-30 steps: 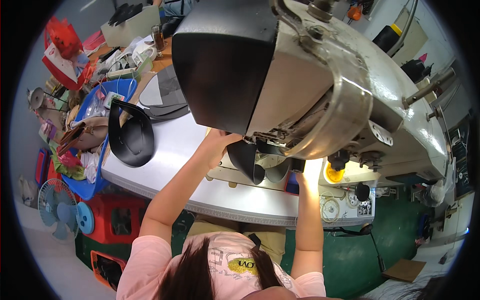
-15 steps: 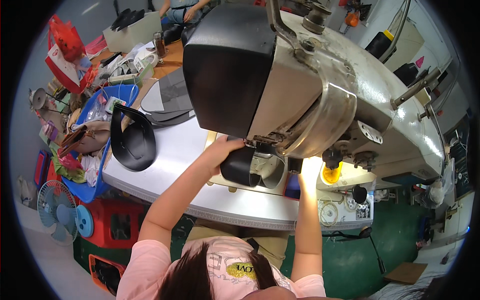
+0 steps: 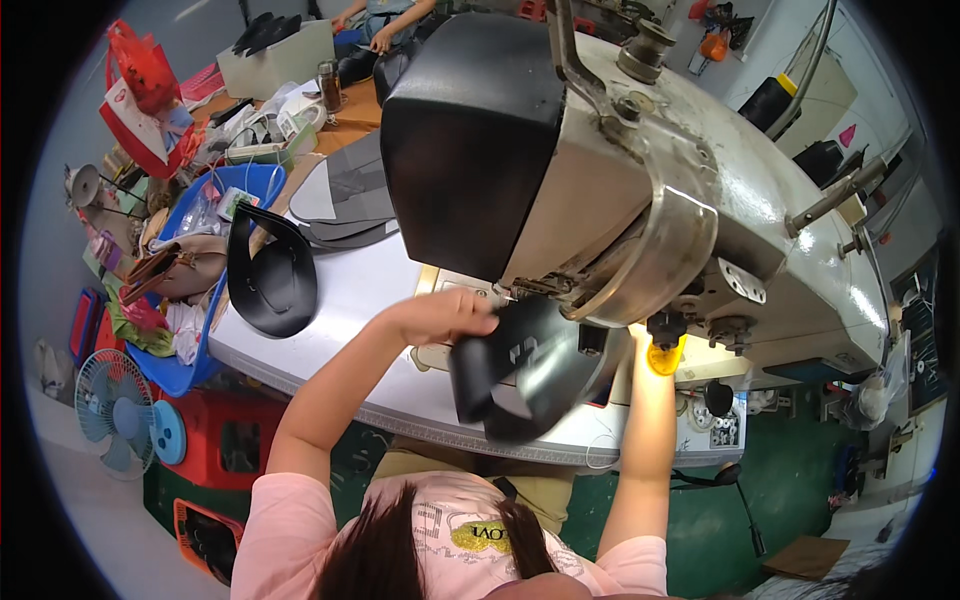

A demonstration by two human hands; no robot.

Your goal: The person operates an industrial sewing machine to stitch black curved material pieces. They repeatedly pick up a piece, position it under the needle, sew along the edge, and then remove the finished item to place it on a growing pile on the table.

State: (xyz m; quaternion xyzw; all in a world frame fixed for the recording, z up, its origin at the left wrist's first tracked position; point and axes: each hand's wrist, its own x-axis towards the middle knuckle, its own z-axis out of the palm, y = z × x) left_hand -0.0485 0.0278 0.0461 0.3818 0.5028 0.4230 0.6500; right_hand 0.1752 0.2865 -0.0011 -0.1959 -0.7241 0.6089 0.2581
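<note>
A black, curved, leather-like piece [image 3: 540,385], blurred by motion, hangs under the head of a large sewing machine [image 3: 600,180], above the table's front part. My left hand [image 3: 450,314] is beside the needle area with its fingers curled closed, against the piece's upper left edge. Whether those fingers grip the edge or something thin is unclear. My right forearm [image 3: 650,440] reaches up past the lit yellow part [image 3: 665,355]; the machine hides the right hand's fingers. A second black looped piece [image 3: 272,275] rests on the table to the left.
Grey flat pieces [image 3: 345,195] are stacked behind the second black piece. A blue basket [image 3: 185,375] full of bags and cloth borders the table's left side, with a fan [image 3: 115,410] and red stool [image 3: 225,440] below. Another person [image 3: 385,35] sits at the far side.
The black piece has swung down toward me and turned, showing its broad side. My left hand has shifted slightly with its fingers curled in, and my right forearm has moved rightward.
</note>
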